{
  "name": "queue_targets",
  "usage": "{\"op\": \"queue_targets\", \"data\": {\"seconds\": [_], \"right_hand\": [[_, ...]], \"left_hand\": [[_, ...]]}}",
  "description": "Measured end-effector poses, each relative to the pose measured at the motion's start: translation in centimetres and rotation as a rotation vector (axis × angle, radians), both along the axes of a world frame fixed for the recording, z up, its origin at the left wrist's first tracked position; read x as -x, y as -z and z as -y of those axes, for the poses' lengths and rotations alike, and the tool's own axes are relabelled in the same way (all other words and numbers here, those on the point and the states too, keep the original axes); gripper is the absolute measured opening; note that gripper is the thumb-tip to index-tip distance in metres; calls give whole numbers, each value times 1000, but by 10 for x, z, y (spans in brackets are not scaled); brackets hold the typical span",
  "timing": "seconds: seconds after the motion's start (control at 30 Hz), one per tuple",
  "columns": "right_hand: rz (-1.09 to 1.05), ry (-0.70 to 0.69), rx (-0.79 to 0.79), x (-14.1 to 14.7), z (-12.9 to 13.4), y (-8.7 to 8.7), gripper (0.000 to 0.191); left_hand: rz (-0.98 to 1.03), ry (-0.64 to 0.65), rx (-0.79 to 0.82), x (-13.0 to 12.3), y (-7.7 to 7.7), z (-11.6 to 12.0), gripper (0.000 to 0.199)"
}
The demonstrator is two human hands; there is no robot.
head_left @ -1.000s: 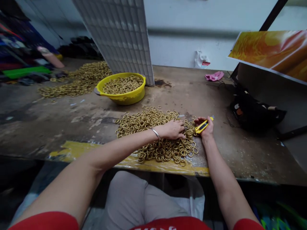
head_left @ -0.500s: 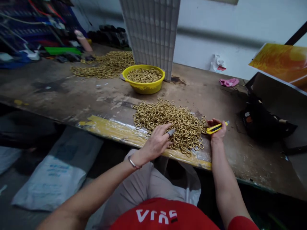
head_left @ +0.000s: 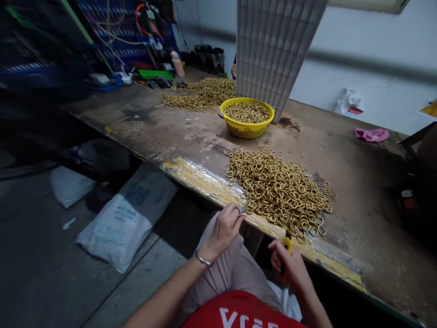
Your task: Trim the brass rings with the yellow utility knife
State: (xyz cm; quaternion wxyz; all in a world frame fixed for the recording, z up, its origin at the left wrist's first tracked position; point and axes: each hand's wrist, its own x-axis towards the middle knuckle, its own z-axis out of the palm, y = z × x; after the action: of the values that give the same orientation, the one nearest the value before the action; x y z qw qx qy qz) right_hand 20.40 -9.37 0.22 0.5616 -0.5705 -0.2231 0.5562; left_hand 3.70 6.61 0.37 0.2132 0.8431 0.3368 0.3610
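A heap of brass-coloured rings [head_left: 276,187] lies near the front edge of the brown table. My left hand [head_left: 226,228] is at that edge, left of the heap, its fingers pressed together with a grey wrap on one finger; what they hold, if anything, is too small to name. My right hand [head_left: 290,264] is closed around a yellow cutter [head_left: 287,246], in front of the table edge and below the heap. Behind the heap stands a yellow basin [head_left: 246,130] filled with similar rings.
A second ring pile [head_left: 205,93] lies farther back, near a grey ribbed panel [head_left: 273,54]. A person's hand [head_left: 234,70] shows beside the panel. A pink cloth [head_left: 371,134] is at the back right. White sacks [head_left: 123,214] lie on the floor at left.
The view has swung left. My left hand has moved off the heap to the table edge. My right hand, with the cutter, has come from the heap's right side to in front of the edge.
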Motion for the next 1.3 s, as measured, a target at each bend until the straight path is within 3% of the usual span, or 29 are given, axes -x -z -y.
{"op": "queue_targets", "data": {"seconds": [0.1, 0.23, 0.5, 0.67, 0.8, 0.97, 1.1, 1.3], "right_hand": [[118, -113, 84, 20, -1, 16, 55], [204, -211, 126, 23, -4, 20, 56], [316, -278, 72, 25, -19, 16, 48], [424, -234, -3, 23, -35, -1, 41], [423, -56, -65, 17, -51, -24, 42], [283, 19, -105, 19, -61, -52, 46], [183, -5, -93, 24, -53, -58, 39], [124, 14, -100, 22, -37, -50, 33]], "left_hand": [[-140, 61, 51, -17, -3, -18, 19], [-202, 83, 115, -28, -3, -28, 19], [7, 24, 315, -28, -5, -33, 15], [204, -38, 487, -22, -8, -47, 18], [369, 36, 710, -17, -23, -26, 29], [811, 282, 1422, -13, -42, 26, 32], [886, 308, 1536, -9, -41, 46, 26], [884, 297, 1614, -11, -29, 61, 29]]}}
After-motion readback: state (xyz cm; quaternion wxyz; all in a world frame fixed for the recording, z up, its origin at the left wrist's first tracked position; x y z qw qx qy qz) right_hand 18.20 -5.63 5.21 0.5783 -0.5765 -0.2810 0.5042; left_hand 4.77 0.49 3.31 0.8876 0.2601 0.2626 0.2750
